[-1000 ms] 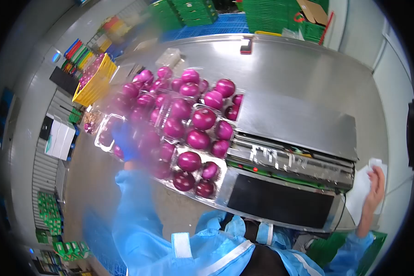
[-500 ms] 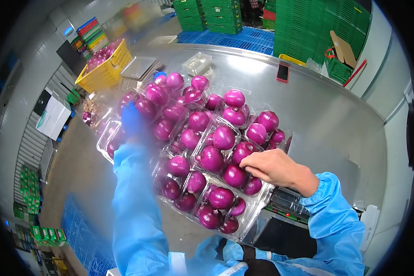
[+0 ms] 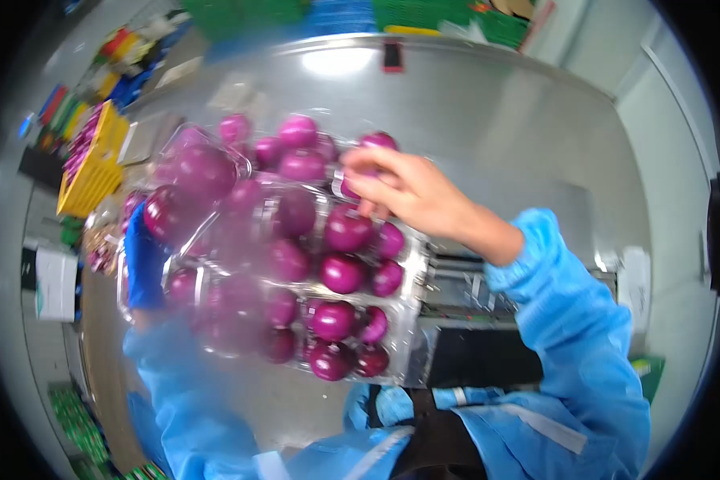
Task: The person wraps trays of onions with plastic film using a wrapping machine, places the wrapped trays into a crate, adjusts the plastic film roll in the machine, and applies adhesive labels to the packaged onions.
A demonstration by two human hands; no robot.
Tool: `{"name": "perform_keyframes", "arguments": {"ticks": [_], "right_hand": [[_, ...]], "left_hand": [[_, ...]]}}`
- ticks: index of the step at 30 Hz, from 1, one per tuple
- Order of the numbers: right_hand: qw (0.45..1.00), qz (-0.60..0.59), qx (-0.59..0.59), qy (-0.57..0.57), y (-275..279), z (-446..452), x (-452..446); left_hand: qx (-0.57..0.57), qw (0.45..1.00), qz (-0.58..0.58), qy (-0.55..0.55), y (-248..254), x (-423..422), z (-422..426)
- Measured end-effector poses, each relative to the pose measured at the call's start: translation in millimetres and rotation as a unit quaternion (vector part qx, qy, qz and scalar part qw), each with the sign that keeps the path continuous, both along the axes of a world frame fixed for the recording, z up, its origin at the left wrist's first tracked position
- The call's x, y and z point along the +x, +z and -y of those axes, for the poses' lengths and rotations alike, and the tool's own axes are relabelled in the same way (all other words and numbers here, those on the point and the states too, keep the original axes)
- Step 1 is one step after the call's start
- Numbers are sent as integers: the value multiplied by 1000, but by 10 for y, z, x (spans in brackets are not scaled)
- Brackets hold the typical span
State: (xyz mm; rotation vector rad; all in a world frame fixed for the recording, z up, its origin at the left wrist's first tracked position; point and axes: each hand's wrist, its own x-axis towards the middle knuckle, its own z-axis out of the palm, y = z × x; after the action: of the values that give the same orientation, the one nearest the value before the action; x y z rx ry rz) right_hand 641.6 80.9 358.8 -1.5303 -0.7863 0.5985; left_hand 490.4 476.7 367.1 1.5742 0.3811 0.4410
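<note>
My left hand (image 3: 142,260), in a blue glove, grips the near left side of a clear plastic tray of red onions (image 3: 204,172). This tray is raised above the others, tilted and blurred. My bare right hand (image 3: 404,192) is over another onion tray on the right, its fingers loosely bent and apart. An onion (image 3: 350,182) lies beneath its fingertips; contact is unclear. Nearer my body, more filled trays stand side by side, with shiny red onions (image 3: 333,320) in them.
The trays are on a metal table (image 3: 488,120). A phone (image 3: 393,56) lies by its far edge. At the left is a yellow crate (image 3: 96,176) of onions. A dark panel (image 3: 484,358) is at the near right. Green crates (image 3: 448,20) stand beyond the table.
The view has shifted, so the table appears farther left and higher. My left hand has lifted a tray of onions. My right hand has moved from the nearer onions to a tray farther back.
</note>
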Motion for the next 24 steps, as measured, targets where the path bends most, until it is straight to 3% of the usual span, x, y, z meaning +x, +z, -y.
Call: {"name": "perform_keyframes", "arguments": {"ticks": [1, 2, 4, 5, 6, 9, 11, 13, 15, 18, 21, 24], "right_hand": [[998, -59, 21, -11, 11, 40, -10], [998, -59, -10, -22, 66, 105, -38], [996, -40, -57, -54, 172, 460, -143], [995, -20, -73, -72, 198, 663, -200], [980, 76, -141, -120, 106, 869, -212], [956, 78, -141, -243, -115, 1728, -271], [938, -30, -159, -306, -111, 2242, -344], [905, -84, -195, -367, -237, 2735, -336], [893, -93, -179, -402, -408, 3077, -271], [880, -107, -192, -421, -642, 3392, -164], [890, -157, -191, -384, -718, 3494, -247], [928, -82, -161, -325, -720, 3721, -398]], "left_hand": [[-54, 998, -24, -18, -39, 112, 213], [155, 984, -35, -75, -91, 206, 536], [-113, 977, -23, -179, -247, 388, 1219], [-135, 962, -52, -233, -366, 474, 1466], [-76, 962, -60, -255, -421, 578, 1852], [-174, 940, -130, -262, -383, 803, 3044], [-223, 915, -224, -250, -432, 1101, 3653], [-100, 894, -262, -348, -587, 1392, 4037], [-50, 896, -269, -349, -774, 1586, 4431], [-12, 940, -165, -298, -1219, 1813, 4800], [158, 924, -36, -345, -1312, 1645, 4720], [82, 935, -117, -325, -851, 1112, 4605]]}}
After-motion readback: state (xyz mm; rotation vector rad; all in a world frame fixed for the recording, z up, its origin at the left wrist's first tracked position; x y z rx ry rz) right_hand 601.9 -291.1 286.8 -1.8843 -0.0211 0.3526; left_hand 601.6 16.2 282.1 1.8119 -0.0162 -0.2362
